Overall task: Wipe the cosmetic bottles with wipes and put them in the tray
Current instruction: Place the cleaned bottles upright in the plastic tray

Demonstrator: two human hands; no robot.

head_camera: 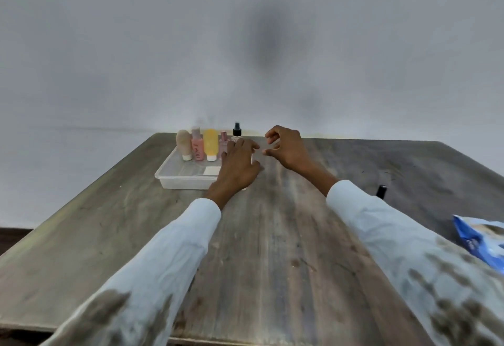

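The left hand (237,167) lay open, empty, over the tray's (174,179) near corner; the right hand (285,148) hovered half-curled, empty, apparently having released the bottles (203,145) upright.

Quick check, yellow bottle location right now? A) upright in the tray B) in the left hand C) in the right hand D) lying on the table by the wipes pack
A: the yellow bottle stands cap-down at the far end of the tray, in a row with the other bottles; neither hand touches it.
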